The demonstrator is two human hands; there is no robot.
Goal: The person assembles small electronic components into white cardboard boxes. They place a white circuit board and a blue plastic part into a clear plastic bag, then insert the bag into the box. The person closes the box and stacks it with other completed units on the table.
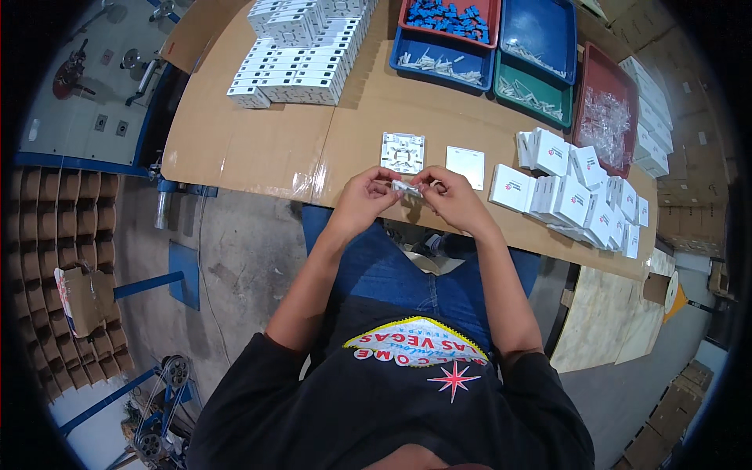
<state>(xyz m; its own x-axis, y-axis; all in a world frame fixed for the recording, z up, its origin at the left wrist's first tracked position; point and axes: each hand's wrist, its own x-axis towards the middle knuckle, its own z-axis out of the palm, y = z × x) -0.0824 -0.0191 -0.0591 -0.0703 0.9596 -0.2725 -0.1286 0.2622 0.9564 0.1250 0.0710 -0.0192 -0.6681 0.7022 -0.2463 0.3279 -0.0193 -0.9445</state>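
My left hand (366,200) and my right hand (452,200) meet at the table's near edge, fingertips pinched on a small shiny whitish packet (406,188). It looks like clear plastic; its contents are too small to make out. Just beyond the fingers lies a square white plastic frame (403,152) with a round opening in its middle. To the right of that, past my right hand, a flat square white plate (466,166) rests on the cardboard-covered table (258,149).
White square boxes or covers (572,192) lie in a loose pile on the right. Stacked white frames (301,66) stand at the back left. Trays at the back hold blue parts (446,19), white slim pieces (439,66) and clear plastic bags (605,117). Left of the table stands machinery (160,407).
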